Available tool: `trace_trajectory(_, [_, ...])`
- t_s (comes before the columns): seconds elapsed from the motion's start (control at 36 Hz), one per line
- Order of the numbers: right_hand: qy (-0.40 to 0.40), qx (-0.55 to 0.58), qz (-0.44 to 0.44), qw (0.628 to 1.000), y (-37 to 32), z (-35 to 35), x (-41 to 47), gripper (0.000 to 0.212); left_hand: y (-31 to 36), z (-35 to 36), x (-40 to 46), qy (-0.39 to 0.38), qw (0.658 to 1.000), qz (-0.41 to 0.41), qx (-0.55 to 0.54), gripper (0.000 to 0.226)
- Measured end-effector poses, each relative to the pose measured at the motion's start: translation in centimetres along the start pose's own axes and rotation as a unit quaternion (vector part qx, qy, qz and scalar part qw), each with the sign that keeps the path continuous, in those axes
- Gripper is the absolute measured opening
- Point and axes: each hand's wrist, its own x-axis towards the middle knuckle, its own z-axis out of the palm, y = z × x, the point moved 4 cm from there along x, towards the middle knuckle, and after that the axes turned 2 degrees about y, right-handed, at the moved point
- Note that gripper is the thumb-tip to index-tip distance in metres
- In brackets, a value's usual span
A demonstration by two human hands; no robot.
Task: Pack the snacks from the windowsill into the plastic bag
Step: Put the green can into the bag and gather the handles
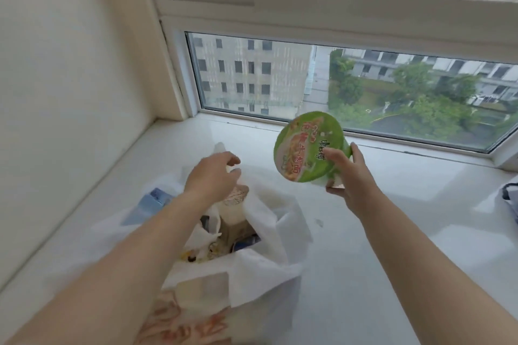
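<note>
Green-lidded noodle cup (307,147) is gripped at its rim by the right hand (347,173), raised above the sill (392,204), right of the bag (260,232). Likely light, crushable; hold the sidewall. Left hand (211,173) hovers unclenched at the bag's far edge.

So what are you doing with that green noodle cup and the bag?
A person is packing snacks into a white plastic bag that sits on the windowsill. The right hand holds a green-lidded instant noodle cup tilted in the air, above and to the right of the bag. The left hand reaches to the bag's far edge, seemingly to hold it open. Several packets already lie inside; the cup is not in yet.
</note>
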Motion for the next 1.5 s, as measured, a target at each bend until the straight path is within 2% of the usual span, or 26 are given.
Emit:
trace_trajectory(0.08, [-0.036, 0.026, -0.024, 0.999, -1.8, 2.4, -2.6, 0.088, -3.3, -2.5, -3.3, 0.014, 1.0, -0.022, 0.011, 0.041])
trace_trajectory(0.14, [-0.053, 0.035, -0.035, 0.997, -2.5, 4.1, -4.1, 0.076, -5.1, -3.1, -5.3, 0.02, 0.999, -0.033, 0.034, 0.062])
trace_trajectory(0.22, [-0.073, 0.038, -0.04, 0.996, -2.9, 6.8, -6.0, 0.071, -7.1, -2.9, -7.9, -0.03, 0.996, -0.034, 0.074, 0.095])
trace_trajectory(0.28, [-0.077, 0.035, -0.034, 0.996, -2.4, 8.3, -7.0, 0.076, -8.2, -2.5, -8.8, -0.049, 0.982, 0.018, 0.182, 0.088])
trace_trajectory(0.33, [-0.077, 0.028, -0.025, 0.996, -1.8, 9.7, -8.0, 0.087, -9.0, -2.7, -9.1, -0.026, 0.96, 0.083, 0.267, 0.062])
trace_trajectory(0.39, [-0.076, 0.02, -0.024, 0.997, -1.3, 10.9, -8.8, 0.087, -9.5, -3.7, -9.3, 0.027, 0.96, 0.102, 0.259, 0.034])
trace_trajectory(0.44, [-0.066, 0.017, -0.018, 0.998, -0.7, 11.7, -9.1, 0.075, -10.3, -5.8, -9.3, 0.122, 0.985, 0.043, 0.116, 0.018])
trace_trajectory(0.47, [-0.061, 0.015, -0.022, 0.998, -0.5, 12.1, -9.5, 0.067, -10.8, -7.2, -9.3, 0.17, 0.985, -0.008, 0.013, 0.012])
trace_trajectory(0.5, [-0.051, 0.011, -0.028, 0.998, -0.2, 12.4, -9.6, 0.071, -11.6, -8.5, -9.1, 0.205, 0.972, -0.059, -0.103, 0.008])
trace_trajectory(0.56, [-0.029, -0.013, -0.032, 0.999, 0.4, 13.4, -9.8, 0.1, -12.7, -10.7, -8.1, 0.218, 0.898, -0.143, -0.356, 0.005])
trace_trajectory(0.61, [-0.002, -0.044, -0.041, 0.998, 0.9, 14.5, -10.2, 0.116, -13.4, -12.0, -6.8, 0.168, 0.798, -0.179, -0.55, 0.009])
trace_trajectory(0.64, [0.008, -0.056, -0.043, 0.997, 1.3, 15.0, -10.2, 0.119, -13.5, -12.5, -6.2, 0.131, 0.762, -0.18, -0.607, 0.012])
trace_trajectory(0.67, [0.011, -0.085, -0.045, 0.995, 1.7, 15.6, -10.3, 0.121, -13.4, -13.0, -5.8, 0.091, 0.741, -0.175, -0.642, 0.014])
trace_trajectory(0.72, [0.018, -0.197, -0.07, 0.978, 2.3, 16.5, -10.6, 0.115, -13.1, -14.1, -5.2, 0.029, 0.723, -0.144, -0.675, 0.02])
trace_trajectory(0.75, [0.026, -0.254, -0.085, 0.963, 2.7, 16.8, -10.8, 0.111, -12.8, -14.7, -4.9, 0.022, 0.725, -0.126, -0.677, 0.025])
trace_trajectory(0.78, [0.035, -0.297, -0.095, 0.95, 3.0, 17.1, -11.0, 0.109, -12.6, -15.3, -4.6, 0.03, 0.746, -0.112, -0.656, 0.029])
trace_trajectory(0.86, [0.068, -0.369, -0.11, 0.92, 3.5, 17.7, -11.5, 0.11, -11.7, -16.7, -4.2, 0.07, 0.899, -0.066, -0.426, 0.04])
trace_trajectory(0.92, [0.074, -0.423, -0.152, 0.89, 2.9, 18.6, -11.9, 0.109, -10.6, -16.5, -3.9, 0.065, 0.95, -0.008, -0.306, 0.045])
trace_trajectory(0.97, [0.054, -0.472, -0.21, 0.854, 2.1, 20.0, -12.2, 0.109, -9.4, -16.1, -4.0, 0.052, 0.961, 0.041, -0.268, 0.047])
trace_trajectory(1.03, [0.002, -0.52, -0.23, 0.823, 1.8, 21.5, -12.4, 0.11, -8.4, -15.8, -4.1, 0.045, 0.961, 0.064, -0.265, 0.045])
trace_trajectory(1.06, [-0.031, -0.531, -0.214, 0.819, 1.8, 22.0, -12.5, 0.11, -8.2, -15.6, -4.1, 0.046, 0.961, 0.073, -0.263, 0.043])
trace_trajectory(1.14, [-0.091, -0.511, -0.159, 0.84, 2.5, 22.5, -12.5, 0.106, -8.0, -15.1, -4.0, 0.046, 0.96, 0.092, -0.259, 0.041])
trace_trajectory(1.22, [-0.092, -0.524, -0.159, 0.831, 2.6, 22.8, -12.4, 0.105, -7.1, -14.1, -3.4, 0.018, 0.957, 0.1, -0.273, 0.043])
trace_trajectory(1.31, [-0.053, -0.562, -0.184, 0.805, 2.8, 23.6, -11.8, 0.111, -6.2, -13.3, -2.9, -0.013, 0.958, 0.1, -0.268, 0.047])
trace_trajectory(1.36, [-0.031, -0.562, -0.2, 0.802, 3.0, 24.1, -11.5, 0.111, -6.2, -13.2, -2.6, -0.019, 0.957, 0.095, -0.273, 0.05])
trace_trajectory(1.5, [-0.087, -0.544, -0.198, 0.811, 3.7, 24.5, -11.8, 0.109, -7.3, -13.1, -2.6, -0.021, 0.958, 0.092, -0.271, 0.054])
